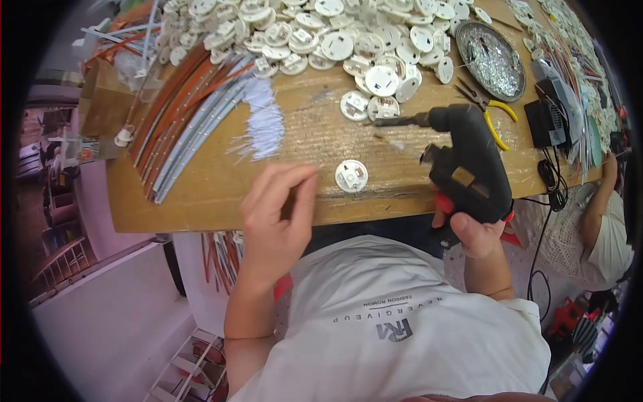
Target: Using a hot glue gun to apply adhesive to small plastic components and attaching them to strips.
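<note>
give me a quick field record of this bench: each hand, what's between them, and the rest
left hand: left hand bare, fingers pinched together, holding nothing that can be made out, over the wooden table edge
right hand: right hand grips black power drill, bit pointing left
between hands: single round white plastic disc flat on the table
far side: heap of white discs
left: bundle of orange and grey strips
right: round metal dish, yellow-handled pliers

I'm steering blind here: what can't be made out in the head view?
- Right hand: its fingers sit behind the black electric screwdriver.
- Left hand: blurred; whether anything is pinched can't be told.
- Single round white plastic disc: fittings too small.
- Wooden table: far side cut off at the top.
</note>
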A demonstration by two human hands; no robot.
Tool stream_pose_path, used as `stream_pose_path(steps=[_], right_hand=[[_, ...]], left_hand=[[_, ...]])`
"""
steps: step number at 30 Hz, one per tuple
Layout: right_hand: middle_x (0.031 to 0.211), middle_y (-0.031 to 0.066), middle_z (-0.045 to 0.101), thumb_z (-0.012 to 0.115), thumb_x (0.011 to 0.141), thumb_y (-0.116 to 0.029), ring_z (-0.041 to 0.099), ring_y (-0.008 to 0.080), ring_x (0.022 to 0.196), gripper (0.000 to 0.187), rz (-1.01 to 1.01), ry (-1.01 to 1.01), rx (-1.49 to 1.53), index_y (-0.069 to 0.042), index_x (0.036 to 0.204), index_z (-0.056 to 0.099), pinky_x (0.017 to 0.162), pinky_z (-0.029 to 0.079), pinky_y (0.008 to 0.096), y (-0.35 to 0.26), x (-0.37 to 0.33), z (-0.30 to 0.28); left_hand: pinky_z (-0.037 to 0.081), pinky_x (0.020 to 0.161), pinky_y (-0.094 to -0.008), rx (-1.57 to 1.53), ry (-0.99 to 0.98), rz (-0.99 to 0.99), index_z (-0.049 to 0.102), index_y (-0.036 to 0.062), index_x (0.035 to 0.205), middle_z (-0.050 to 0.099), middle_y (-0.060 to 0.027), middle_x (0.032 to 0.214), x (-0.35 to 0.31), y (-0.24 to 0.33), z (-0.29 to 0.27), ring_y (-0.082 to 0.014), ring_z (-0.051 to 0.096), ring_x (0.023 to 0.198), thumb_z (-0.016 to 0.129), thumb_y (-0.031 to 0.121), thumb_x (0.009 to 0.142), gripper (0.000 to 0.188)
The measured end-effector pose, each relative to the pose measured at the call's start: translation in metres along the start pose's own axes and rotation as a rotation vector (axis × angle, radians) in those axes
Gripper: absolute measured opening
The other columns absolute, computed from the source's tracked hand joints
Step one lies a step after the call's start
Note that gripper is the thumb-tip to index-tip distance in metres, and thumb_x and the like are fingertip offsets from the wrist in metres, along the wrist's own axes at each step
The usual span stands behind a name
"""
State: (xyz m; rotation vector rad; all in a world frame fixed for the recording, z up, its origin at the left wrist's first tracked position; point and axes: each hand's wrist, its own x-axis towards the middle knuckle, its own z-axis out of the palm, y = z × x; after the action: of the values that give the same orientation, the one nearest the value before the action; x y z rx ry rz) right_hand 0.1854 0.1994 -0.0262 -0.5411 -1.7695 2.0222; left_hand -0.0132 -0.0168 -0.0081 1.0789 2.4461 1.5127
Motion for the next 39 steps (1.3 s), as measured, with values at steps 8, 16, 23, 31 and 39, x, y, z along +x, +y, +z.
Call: stream_pose_path(steps=[8,16,23,31,39], right_hand=[[0.074,0.0136,0.068,0.075,0.067,-0.012,0.063,0.0293,0.054,0.032,-0.443,-0.35,-0.44,0.007,0.093,0.07,0.054,0.051,0.0335,-0.002,0.019,-0.015],[0.072,0.0123,0.067,0.072,0.06,-0.01,0.064,0.0282,0.054,0.035,-0.547,-0.398,-0.435,0.007,0.091,0.069,0.052,0.052,0.033,-0.005,0.025,-0.007],[0.068,0.0103,0.064,0.068,0.058,-0.005,0.063,0.0271,0.05,0.026,-0.49,-0.394,-0.494,0.002,0.083,0.066,0.05,0.051,0.0328,-0.013,0.025,0.003],[0.066,0.0089,0.063,0.064,0.057,-0.001,0.062,0.0258,0.049,0.025,-0.479,-0.331,-0.5,0.002,0.081,0.066,0.05,0.05,0.0316,-0.012,0.023,0.009],[0.068,0.0095,0.066,0.064,0.057,-0.001,0.065,0.0257,0.051,0.029,-0.475,-0.347,-0.518,0.003,0.085,0.069,0.051,0.051,0.0312,-0.015,0.025,0.009]], left_hand=[[0.05,0.071,-0.0278,0.036,-0.023,0.191,0.073,-0.0034,0.102,0.069,-0.0109,0.091,-0.001,-0.012,0.015,-0.0204,0.064,0.081,0.075,-0.01,0.089,0.015],[0.044,0.07,-0.0355,0.1,0.003,0.246,0.071,0.0008,0.098,0.066,-0.0092,0.087,0.0,-0.015,0.023,-0.0255,0.06,0.076,0.078,-0.006,0.084,0.017],[0.039,0.067,-0.0375,0.106,0.02,0.275,0.068,0.0033,0.099,0.064,-0.0077,0.086,0.0,-0.016,0.024,-0.026,0.058,0.074,0.078,-0.007,0.079,0.025],[0.039,0.067,-0.0369,0.118,0.017,0.283,0.068,0.0039,0.098,0.064,-0.0068,0.085,0.002,-0.017,0.024,-0.0253,0.058,0.073,0.079,-0.006,0.077,0.026],[0.038,0.067,-0.0368,0.127,0.014,0.267,0.068,0.0043,0.098,0.065,-0.0066,0.085,0.002,-0.016,0.025,-0.0251,0.057,0.073,0.08,-0.006,0.077,0.026]])
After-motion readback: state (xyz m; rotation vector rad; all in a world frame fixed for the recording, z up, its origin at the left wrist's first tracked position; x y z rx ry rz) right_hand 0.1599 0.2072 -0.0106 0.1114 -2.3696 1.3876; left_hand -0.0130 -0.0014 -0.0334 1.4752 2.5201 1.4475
